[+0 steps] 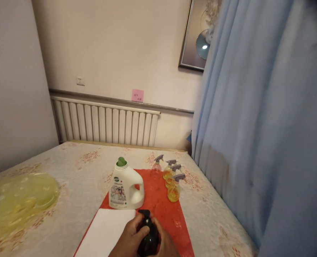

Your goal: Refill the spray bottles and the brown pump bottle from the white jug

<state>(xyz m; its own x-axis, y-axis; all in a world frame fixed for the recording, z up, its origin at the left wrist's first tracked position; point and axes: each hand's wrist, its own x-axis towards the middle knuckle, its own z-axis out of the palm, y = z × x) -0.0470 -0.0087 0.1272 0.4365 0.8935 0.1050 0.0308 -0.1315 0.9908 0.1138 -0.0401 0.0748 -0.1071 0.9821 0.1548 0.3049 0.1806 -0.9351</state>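
Observation:
At the bottom centre, my left hand [130,237] and my right hand [166,244] both wrap around a dark spray bottle [148,240] with a black trigger head, held over a red mat [161,203]. Just beyond it a white detergent jug [125,187] with a green cap stands upright on the mat. A white cloth or sheet [104,232] lies left of my hands. Further back on the mat stand several small spray bottles [173,189] with grey triggers, most holding yellow liquid, one pale pink [156,168].
The mat lies on a bed with a floral cover [75,171]. A yellow translucent plastic item [16,201] lies at the left. A blue curtain [254,125] hangs close on the right. A white radiator [104,123] lines the far wall.

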